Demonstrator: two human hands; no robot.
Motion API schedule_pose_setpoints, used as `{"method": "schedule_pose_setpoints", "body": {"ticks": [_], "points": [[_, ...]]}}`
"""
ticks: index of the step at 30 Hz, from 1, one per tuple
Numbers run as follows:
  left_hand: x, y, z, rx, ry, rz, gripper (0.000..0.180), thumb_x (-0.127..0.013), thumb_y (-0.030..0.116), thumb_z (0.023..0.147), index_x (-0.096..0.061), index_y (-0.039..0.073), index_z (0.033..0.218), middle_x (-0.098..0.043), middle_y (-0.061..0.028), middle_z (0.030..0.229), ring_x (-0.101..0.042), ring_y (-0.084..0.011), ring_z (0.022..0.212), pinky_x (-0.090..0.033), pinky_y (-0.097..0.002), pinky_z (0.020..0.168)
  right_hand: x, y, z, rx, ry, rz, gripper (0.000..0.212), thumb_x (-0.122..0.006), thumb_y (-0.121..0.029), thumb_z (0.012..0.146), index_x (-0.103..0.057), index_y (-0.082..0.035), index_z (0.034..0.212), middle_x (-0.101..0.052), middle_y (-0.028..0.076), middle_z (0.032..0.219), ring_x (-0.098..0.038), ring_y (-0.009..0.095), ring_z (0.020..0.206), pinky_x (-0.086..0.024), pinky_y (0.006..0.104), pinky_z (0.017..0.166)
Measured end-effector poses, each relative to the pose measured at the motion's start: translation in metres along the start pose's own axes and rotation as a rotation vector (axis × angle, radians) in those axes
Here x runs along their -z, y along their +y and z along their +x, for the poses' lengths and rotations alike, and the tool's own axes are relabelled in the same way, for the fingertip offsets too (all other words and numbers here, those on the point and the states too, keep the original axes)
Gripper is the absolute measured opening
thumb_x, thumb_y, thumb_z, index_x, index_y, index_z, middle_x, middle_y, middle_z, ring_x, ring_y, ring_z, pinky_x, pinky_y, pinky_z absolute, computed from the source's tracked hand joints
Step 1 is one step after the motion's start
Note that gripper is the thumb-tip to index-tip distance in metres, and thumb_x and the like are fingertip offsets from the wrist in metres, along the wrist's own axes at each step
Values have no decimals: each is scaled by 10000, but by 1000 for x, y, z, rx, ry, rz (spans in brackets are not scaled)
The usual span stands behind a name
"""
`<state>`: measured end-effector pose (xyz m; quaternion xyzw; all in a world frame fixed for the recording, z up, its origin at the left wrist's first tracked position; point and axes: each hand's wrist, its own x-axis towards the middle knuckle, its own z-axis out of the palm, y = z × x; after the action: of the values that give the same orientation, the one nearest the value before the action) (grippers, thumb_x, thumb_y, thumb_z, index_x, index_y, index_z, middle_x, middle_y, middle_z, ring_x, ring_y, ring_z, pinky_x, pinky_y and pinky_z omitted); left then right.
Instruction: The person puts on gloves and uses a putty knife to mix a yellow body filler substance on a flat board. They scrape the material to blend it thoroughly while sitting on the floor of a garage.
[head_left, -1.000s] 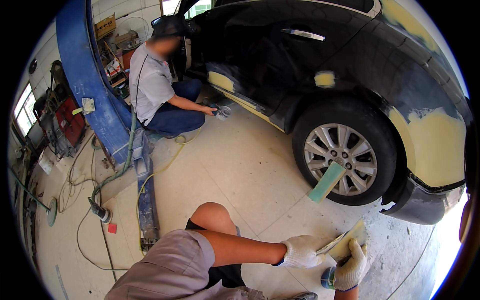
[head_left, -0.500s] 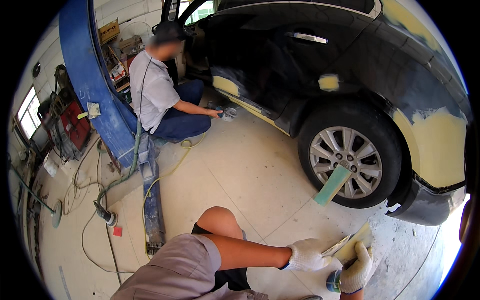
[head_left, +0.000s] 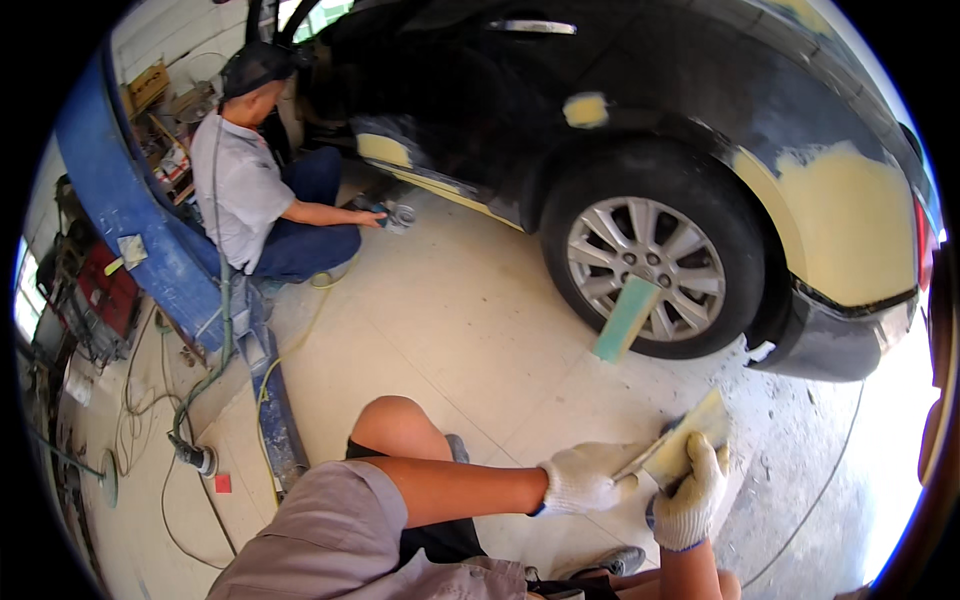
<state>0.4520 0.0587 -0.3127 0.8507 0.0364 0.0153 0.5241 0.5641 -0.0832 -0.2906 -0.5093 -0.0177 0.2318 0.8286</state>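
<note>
Both my hands wear white knitted gloves and meet low on the right, short of the car's rear wheel (head_left: 647,270). My left hand (head_left: 590,477) is closed around the near end of a thin flat spreader (head_left: 640,458), seen almost edge-on. In my right hand (head_left: 692,492) a flat plate smeared with pale yellow putty (head_left: 686,440) is gripped, fingers bent over its face. The spreader's edge meets or overlaps the plate; whether they touch I cannot tell. Yellow filler (head_left: 845,225) covers part of the dark car's rear panel.
A long green sanding block (head_left: 628,318) leans against the wheel. Farther left a co-worker (head_left: 240,190) squats by the sill, holding a power tool (head_left: 395,217). Hoses and cords (head_left: 222,340) trail past a blue post (head_left: 150,220). A round sander (head_left: 203,460) lies near a red square (head_left: 222,483).
The view has shifted, so the car and co-worker sit farther left and higher. Both hands still hold the spreader and plate. The tin beside my right hand is now mostly hidden.
</note>
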Motion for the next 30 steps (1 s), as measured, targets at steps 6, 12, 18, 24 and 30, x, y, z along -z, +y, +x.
{"method": "schedule_pose_setpoints", "body": {"ticks": [6, 12, 18, 24, 30], "points": [[-13, 0, 3, -265, 291, 35, 472, -585, 228, 990, -519, 77, 1432, -702, -201, 1135, -675, -430, 1001, -539, -482, 865, 15, -12, 21, -79, 77, 38, 369, -636, -109, 963, -556, -90, 1323, -650, 62, 1094, -677, 190, 897, -589, 334, 728], [-4, -4, 16, 37, -31, 271, 548, -537, 183, 967, -470, 63, 1497, -657, -215, 1298, -671, -422, 1052, -536, -503, 916, -4, -15, -5, -76, -75, 14, 419, -592, -87, 963, -525, -47, 1375, -645, 88, 1162, -677, 223, 983, -601, 388, 837], [8, -11, 9, 84, 189, -161, 472, -574, 176, 980, -528, 17, 1422, -708, -149, 1174, -714, -323, 1009, -579, -422, 871, 18, -19, 12, 6, -30, 79, 362, -596, -123, 1001, -530, -60, 1351, -660, 81, 1144, -689, 227, 979, -601, 411, 859], [34, -14, 15, 68, 443, -1055, 487, -610, 63, 903, -542, 1, 1382, -685, -110, 1171, -712, -247, 1037, -609, -369, 855, 34, -23, 23, 64, 4, 151, 338, -594, -161, 1038, -527, -68, 1356, -651, 87, 1189, -694, 246, 1039, -603, 460, 910], [33, -19, 18, 115, 385, -1245, 501, -550, -4, 873, -528, 15, 1374, -656, -129, 1204, -704, -259, 1036, -623, -411, 767, 27, -18, 22, 92, -152, 193, 328, -592, -137, 1030, -558, -44, 1342, -693, 90, 1141, -706, 240, 1007, -576, 442, 942]]}}
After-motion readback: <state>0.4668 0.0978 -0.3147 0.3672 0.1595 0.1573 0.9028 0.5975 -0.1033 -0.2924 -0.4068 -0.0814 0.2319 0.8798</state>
